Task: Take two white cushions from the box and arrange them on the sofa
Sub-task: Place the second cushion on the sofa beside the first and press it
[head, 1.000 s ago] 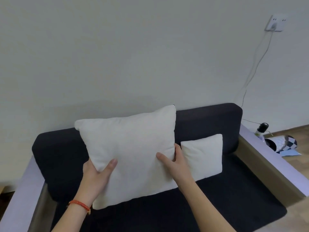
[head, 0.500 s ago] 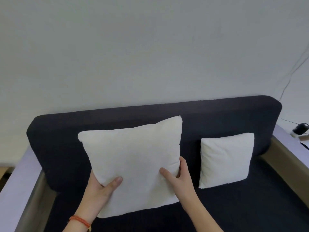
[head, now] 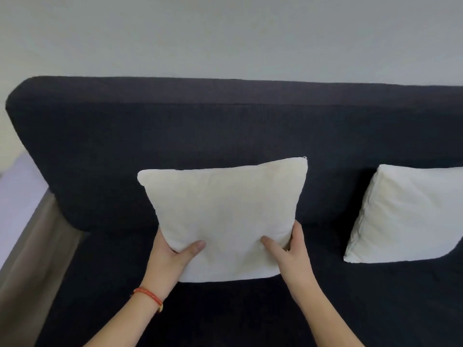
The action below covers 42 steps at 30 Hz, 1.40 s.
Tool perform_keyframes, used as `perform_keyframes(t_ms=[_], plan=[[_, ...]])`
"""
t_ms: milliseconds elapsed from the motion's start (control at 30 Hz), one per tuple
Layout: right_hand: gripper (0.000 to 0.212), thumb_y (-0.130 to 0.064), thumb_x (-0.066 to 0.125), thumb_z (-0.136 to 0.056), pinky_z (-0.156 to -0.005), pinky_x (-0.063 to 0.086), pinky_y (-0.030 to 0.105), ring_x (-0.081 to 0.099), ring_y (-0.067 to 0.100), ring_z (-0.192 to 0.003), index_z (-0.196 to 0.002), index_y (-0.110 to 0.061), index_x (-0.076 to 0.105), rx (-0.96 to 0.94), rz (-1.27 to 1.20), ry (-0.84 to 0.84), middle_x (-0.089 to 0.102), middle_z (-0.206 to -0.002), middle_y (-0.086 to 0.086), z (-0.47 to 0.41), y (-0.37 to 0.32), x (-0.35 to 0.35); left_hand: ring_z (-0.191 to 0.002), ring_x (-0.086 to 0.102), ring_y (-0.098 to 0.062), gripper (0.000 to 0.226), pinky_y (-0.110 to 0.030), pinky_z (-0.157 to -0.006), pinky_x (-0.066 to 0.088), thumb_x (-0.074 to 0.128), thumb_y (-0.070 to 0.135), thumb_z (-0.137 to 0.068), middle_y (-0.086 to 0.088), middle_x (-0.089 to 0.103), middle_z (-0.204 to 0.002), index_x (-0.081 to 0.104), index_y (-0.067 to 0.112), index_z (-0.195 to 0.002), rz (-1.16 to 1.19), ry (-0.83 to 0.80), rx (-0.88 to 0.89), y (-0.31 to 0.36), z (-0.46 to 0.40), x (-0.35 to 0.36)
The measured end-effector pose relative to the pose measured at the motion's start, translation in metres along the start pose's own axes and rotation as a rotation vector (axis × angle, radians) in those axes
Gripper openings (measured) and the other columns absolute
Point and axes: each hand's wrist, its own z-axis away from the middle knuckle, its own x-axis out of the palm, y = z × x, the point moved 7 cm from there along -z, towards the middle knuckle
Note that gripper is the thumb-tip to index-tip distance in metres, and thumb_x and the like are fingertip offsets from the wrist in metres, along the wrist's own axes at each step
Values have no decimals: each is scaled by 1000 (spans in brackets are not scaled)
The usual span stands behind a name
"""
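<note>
A: Head view. What sits mid-frame?

B: A white cushion (head: 223, 216), upright, its top against the sofa (head: 175, 136) backrest and its lower edge down at the dark seat. A small zip pull shows at its upper right corner.

A: And the hands?

B: Both are clasped on it. The left hand (head: 172, 256) grips the lower left edge, thumb on the front face, fingers hidden behind. The right hand (head: 290, 251) grips the lower right edge the same way, thumb in front, fingers wrapped around the side.

A: Anything on the wrists?

B: A red bracelet (head: 149, 295) on the left wrist, lower centre-left of the frame.

A: A second cushion (head: 406, 214)?

B: Yes, at the right edge of the frame, leaning on the backrest, resting on the seat, partly cut off by the frame. It lies apart from the held one, with dark sofa between them.

A: The rest?

B: A pale wall (head: 225, 33) fills the top. At the left edge, the sofa's armrest (head: 22, 221), light on top with a brown inner side.
</note>
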Motion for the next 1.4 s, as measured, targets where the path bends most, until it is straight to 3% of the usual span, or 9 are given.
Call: perform_keyframes(t_ms=[300, 467, 600, 700, 800, 867, 1000, 1233, 1400], plan=[[69, -17, 81, -92, -95, 55, 26, 67, -5, -115, -147, -41, 46, 40, -9, 20, 68, -128, -25, -31, 42, 1, -121, 67, 6, 80, -10, -92, 55, 95, 30, -68, 30, 70, -130, 55, 45, -136, 9, -21, -10, -34, -30, 20], [76, -20, 78, -94, -102, 52, 28, 60, 0, -126, -155, -40, 38, 39, -9, 47, 60, -139, -23, -30, 45, 5, -135, 59, 5, 91, -25, -109, 50, 96, 34, -72, 30, 62, -144, 45, 54, -145, -33, -38, -7, -34, -27, 17], [102, -21, 79, -94, -126, 37, 46, 36, 2, -153, -168, -45, 13, 33, 2, 117, 32, -168, -21, -16, 44, 7, -160, 30, -8, 118, -50, -127, 37, 92, 44, -81, 15, 26, -174, 12, 53, -167, -201, 146, -73, -38, -3, 12], [98, -33, 70, -96, -132, 15, 50, 0, 5, -165, -171, -33, 7, -219, 309, 255, 3, -180, -13, -1, 22, 14, -165, 15, -23, 94, -60, -128, 27, 66, 48, -103, -5, 8, -181, 0, 52, -169, -544, 289, 229, -7, 27, 35], [87, -51, 44, -103, -132, -4, 50, -18, 12, -165, -168, -46, -13, -391, 596, 203, -18, -179, -8, -2, 13, 40, -165, 13, -40, 86, -66, -128, 20, 48, 50, -106, -17, 6, -180, -4, 36, -173, -830, 245, 465, 0, 24, 73], [82, -56, 33, -105, -131, -9, 52, -27, 11, -162, -158, -57, -28, -359, 656, 162, -32, -172, -16, -16, 16, 47, -166, 5, -39, 80, -70, -128, 17, 37, 56, -110, -16, -1, -180, -10, 37, -173, -906, 222, 347, -7, -2, 81], [76, -66, 30, -106, -130, -4, 60, -34, 14, -160, -151, -63, -32, -289, 718, 94, -34, -170, -19, -49, 16, 49, -167, -7, -33, 72, -69, -130, 10, 9, 72, -107, -6, -16, -179, -25, 48, -165, -1012, 184, 185, -22, -41, 78], [74, -71, 17, -106, -130, 0, 64, -29, 21, -162, -148, -55, -41, -186, 840, 69, -39, -170, -14, -81, 26, 64, -168, -10, -32, 72, -66, -130, 8, 9, 69, -108, -6, -22, -180, -30, 45, -164, -1091, 176, 108, -35, -68, 85], [72, -71, 8, -105, -129, 1, 68, -30, 24, -162, -144, -49, -49, -59, 944, -8, -40, -172, -9, -107, 33, 72, -165, -25, -27, 72, -67, -130, -1, 8, 69, -107, 2, -46, -167, -44, 48, -152, -1167, 34, -17, -45, -90, 92]])
